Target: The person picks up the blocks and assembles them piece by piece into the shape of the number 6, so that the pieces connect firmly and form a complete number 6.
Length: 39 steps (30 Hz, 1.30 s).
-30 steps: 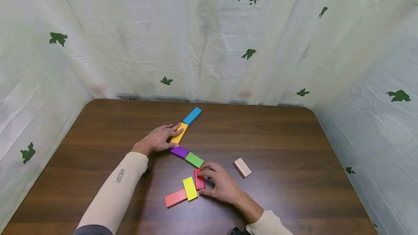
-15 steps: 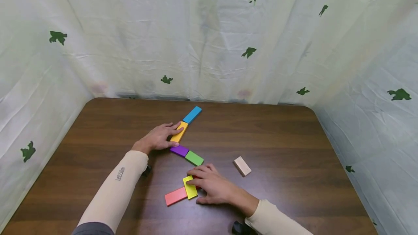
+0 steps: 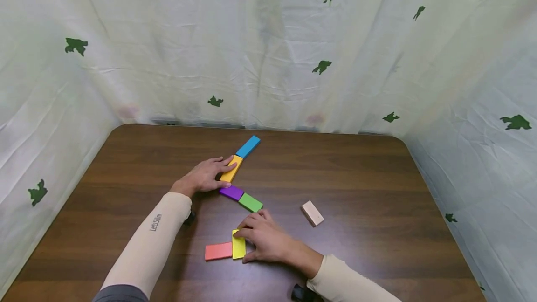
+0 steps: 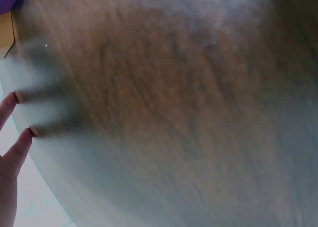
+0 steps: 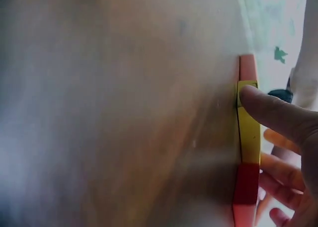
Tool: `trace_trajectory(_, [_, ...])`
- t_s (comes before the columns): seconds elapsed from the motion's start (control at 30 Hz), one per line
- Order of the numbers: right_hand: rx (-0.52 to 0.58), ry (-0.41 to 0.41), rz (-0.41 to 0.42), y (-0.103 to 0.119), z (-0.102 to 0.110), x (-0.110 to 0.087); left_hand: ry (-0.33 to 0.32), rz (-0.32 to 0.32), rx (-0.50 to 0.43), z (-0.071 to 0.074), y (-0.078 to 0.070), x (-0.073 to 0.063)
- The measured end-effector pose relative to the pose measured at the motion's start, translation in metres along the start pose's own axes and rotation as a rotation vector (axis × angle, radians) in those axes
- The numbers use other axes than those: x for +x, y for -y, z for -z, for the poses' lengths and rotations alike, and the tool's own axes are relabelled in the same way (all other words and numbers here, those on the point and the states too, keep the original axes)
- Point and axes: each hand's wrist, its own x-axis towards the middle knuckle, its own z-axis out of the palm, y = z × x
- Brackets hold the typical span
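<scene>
My left hand [image 3: 205, 175] rests with fairly straight fingers on an orange-yellow wooden block [image 3: 232, 173], thumb at its near end by the purple block [image 3: 231, 193]. In the left wrist view two other fingertips [image 4: 26, 134] show at the tabletop. A blue block [image 3: 248, 146] meets the orange-yellow one's far end; a green block [image 3: 251, 202] continues from the purple. My right hand [image 3: 268, 240] pinches a bright yellow block [image 3: 238, 246] between thumb and finger, a pink block [image 3: 218, 251] against its left side. The red block [image 5: 246, 185], hidden by the hand from above, shows in the right wrist view.
A pale plain wooden block [image 3: 312, 213] lies alone to the right on the brown wooden table [image 3: 369, 185]. White curtains [image 3: 168, 59] with green bird and leaf prints hang around the table's back and sides.
My right hand has moved left from the red block onto the yellow one. The yellow and pink blocks have turned and shifted slightly left. My left hand stays put.
</scene>
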Motion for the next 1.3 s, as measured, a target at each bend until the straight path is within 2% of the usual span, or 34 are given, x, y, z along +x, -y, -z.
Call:
trace_trajectory(0.2, [-0.042,-0.061,-0.033,0.01,-0.006,0.006,-0.007,-0.015,0.008,0.0,0.0,0.0])
trace_trajectory(0.37, [-0.039,-0.05,-0.053,0.015,-0.005,0.011,-0.008,-0.01,0.002,0.002,-0.001,-0.001])
trace_trajectory(0.43, [-0.028,-0.022,-0.029,0.014,-0.003,0.011,-0.006,-0.008,0.003,0.002,-0.002,-0.001])
trace_trajectory(0.6, [0.0,0.057,0.091,0.006,0.005,0.013,-0.01,-0.009,0.008,0.003,-0.002,-0.002])
trace_trajectory(0.77, [0.026,0.056,0.146,0.002,0.006,0.017,-0.014,-0.01,0.005,0.003,-0.003,-0.002])
trace_trajectory(1.3, [-0.002,-0.024,0.025,0.0,0.0,0.013,-0.02,-0.021,0.015,0.002,-0.002,-0.001])
